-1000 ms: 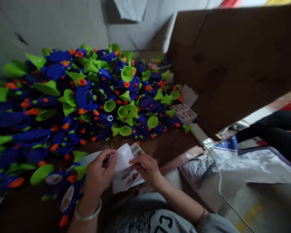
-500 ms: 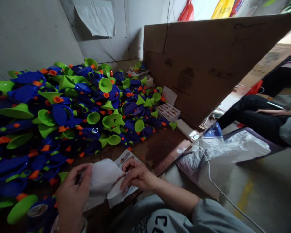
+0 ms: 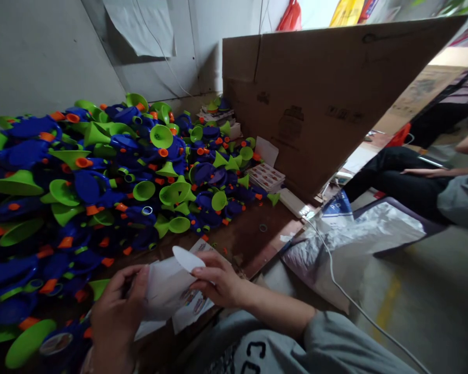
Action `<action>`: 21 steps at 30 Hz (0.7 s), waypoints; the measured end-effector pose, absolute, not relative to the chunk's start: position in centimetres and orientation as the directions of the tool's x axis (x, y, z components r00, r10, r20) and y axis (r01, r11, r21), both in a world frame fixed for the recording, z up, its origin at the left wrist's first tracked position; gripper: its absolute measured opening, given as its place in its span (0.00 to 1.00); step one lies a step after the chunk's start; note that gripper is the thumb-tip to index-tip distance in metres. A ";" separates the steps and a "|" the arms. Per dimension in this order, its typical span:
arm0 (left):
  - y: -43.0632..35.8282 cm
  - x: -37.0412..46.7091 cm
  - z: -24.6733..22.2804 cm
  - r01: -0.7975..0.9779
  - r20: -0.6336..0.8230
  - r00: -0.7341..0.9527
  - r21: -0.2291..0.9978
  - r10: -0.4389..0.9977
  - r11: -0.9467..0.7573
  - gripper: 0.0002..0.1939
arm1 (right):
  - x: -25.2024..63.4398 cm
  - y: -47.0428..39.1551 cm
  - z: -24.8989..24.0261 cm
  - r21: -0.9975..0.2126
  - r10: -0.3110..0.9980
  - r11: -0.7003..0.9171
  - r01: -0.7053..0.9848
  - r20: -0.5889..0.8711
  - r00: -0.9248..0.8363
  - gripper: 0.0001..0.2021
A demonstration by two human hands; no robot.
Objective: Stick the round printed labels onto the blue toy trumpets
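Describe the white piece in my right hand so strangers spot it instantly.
Find the heap of colourful toys, then the right hand below it in view. It pinches a white piece with a rounded end, unlike the wider sheet in the left hand.

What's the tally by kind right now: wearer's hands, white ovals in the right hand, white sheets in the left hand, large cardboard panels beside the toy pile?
Hands (left hand, right hand): 2
White oval: 1
White sheet: 1 visible
Cardboard panel: 1
Total: 5
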State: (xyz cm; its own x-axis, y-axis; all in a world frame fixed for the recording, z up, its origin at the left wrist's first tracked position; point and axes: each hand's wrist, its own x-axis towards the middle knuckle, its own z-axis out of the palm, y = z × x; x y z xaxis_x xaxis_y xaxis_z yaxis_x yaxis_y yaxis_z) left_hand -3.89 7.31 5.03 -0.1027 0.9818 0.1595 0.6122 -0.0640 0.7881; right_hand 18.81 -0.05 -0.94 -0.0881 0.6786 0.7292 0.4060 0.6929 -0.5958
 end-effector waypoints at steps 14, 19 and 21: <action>6.1 -2.6 7.2 0.519 0.201 0.027 0.835 0.979 -0.186 0.14 | 18.3 -1.3 0.5 -0.810 0.821 0.544 0.220 0.567 0.057 0.26; 6.2 -2.6 6.6 0.474 0.214 0.047 0.855 0.976 -0.211 0.12 | 17.9 -1.2 0.0 -0.792 0.785 0.594 0.140 0.609 0.115 0.39; 6.3 -2.6 6.2 0.485 0.201 0.043 0.852 0.979 -0.196 0.11 | 17.8 -1.1 0.0 -0.772 0.762 0.619 0.144 0.635 0.129 0.42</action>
State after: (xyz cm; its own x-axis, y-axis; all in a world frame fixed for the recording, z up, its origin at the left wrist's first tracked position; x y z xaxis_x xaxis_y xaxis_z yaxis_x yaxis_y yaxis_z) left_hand -2.60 6.27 6.24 0.0433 0.9787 0.2006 0.4848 -0.1962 0.8524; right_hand 17.79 -1.09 0.00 0.1288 0.7620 0.6346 0.1435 0.6189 -0.7722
